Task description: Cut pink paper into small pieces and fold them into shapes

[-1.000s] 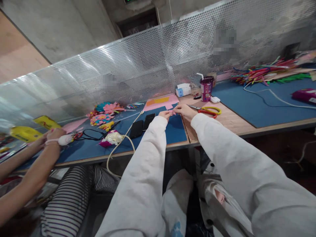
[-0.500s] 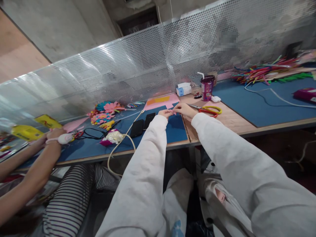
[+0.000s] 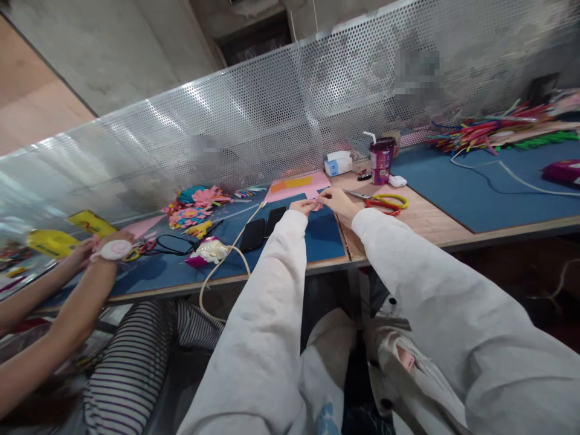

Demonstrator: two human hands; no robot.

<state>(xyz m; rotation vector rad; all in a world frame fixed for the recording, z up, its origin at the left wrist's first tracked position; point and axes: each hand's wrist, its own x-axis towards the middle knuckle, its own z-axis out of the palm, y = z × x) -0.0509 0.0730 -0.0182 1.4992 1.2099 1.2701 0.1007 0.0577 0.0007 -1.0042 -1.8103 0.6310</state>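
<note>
Two hands meet over a long wooden bench (image 3: 432,225), left hand (image 3: 301,207) and right hand (image 3: 339,203) each nearly closed, fingertips pinching a small pink piece (image 3: 316,205), apparently paper, though its shape is hard to make out at this size. It is held above the near-side edge of a blue mat (image 3: 324,246), just in front of a pink sheet (image 3: 296,183). Bare pale wood separates that mat from a second blue mat (image 3: 502,202) at right, where a bundle of colorful stems (image 3: 489,130) lies. Red-and-yellow-handled scissors (image 3: 386,203), a purple cup (image 3: 380,162) and a tissue box (image 3: 338,164) stand nearby; two dark phones (image 3: 252,235) and paper flowers (image 3: 194,208) sit to the left. A perforated metal screen (image 3: 267,121) lines the bench's back, before a gray concrete wall (image 3: 136,48), as a co-worker in stripes (image 3: 131,362) sits alongside
</note>
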